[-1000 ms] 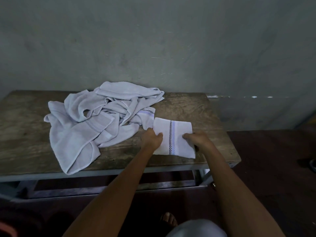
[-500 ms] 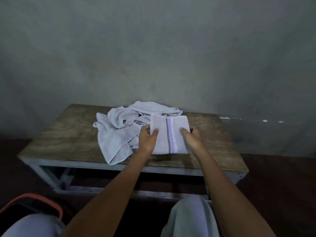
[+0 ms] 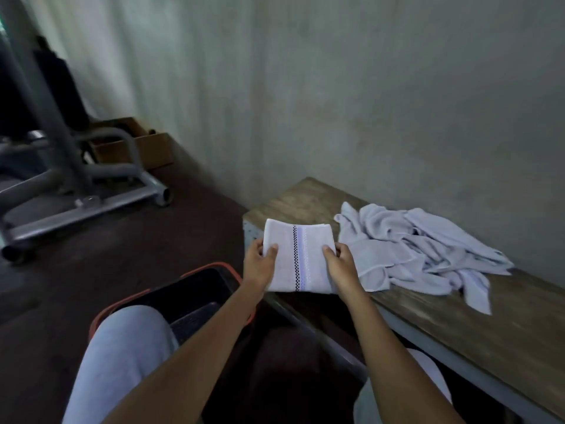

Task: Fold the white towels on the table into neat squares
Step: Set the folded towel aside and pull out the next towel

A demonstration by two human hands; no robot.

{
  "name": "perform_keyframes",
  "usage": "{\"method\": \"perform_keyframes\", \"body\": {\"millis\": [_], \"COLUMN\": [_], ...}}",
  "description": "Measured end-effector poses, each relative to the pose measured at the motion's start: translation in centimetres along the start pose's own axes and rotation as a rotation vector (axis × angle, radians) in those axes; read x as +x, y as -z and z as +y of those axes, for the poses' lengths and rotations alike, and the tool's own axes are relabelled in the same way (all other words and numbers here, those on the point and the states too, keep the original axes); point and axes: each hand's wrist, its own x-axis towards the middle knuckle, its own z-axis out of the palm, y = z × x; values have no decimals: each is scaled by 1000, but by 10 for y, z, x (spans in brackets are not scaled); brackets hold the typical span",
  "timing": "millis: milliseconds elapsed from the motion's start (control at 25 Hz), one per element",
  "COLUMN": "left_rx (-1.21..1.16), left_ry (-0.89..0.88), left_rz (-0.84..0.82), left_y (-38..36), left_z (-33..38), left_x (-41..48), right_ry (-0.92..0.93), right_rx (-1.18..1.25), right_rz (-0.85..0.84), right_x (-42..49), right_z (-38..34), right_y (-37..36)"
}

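1. The folded towel [image 3: 298, 258] is pinched at its left edge by the left hand [image 3: 260, 266], thumb on top and fingers curled behind.
2. Its right edge is clamped the same way by the right hand [image 3: 341, 266].
3. The towel, marked with black-checked and blue stripes, is held at the left end of the wooden table [image 3: 305, 195].
4. Crumpled white towels [image 3: 422, 249] are heaped just to the right, near the far edge.
5. An orange-rimmed bin [image 3: 195, 289] is seen under the left forearm.
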Motion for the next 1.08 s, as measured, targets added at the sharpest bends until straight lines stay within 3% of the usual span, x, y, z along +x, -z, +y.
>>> {"method": "perform_keyframes", "body": {"millis": [120, 240, 360, 600, 720, 960, 1040, 1080], "left_rx": [-51, -275, -415, -100, 93, 315, 435, 560], "left_ry": [181, 470, 593, 777, 886, 939, 753, 604], "left_rz": [100, 187, 282, 556, 615, 870, 877, 802], "left_y": [56, 115, 169, 238, 252, 246, 236, 234], "left_z": [-45, -96, -153, -292, -358, -396, -386, -385], "left_x": [26, 58, 85, 126, 132, 149, 143, 138], "right_ry": [-66, -125, -164, -352, -410, -396, -167, 88], "right_rx": [-45, -139, -203, -341, -525, -597, -790, -940], "right_rz": [-155, -329, -472, -763, -924, -945, -940, -886], "right_x": [17, 38, 50, 51, 47, 56, 53, 50], "right_z": [23, 57, 98, 221, 272, 312, 311, 310], "right_y": [-81, -171, -251, -393, -434, -473, -467, -462]}}
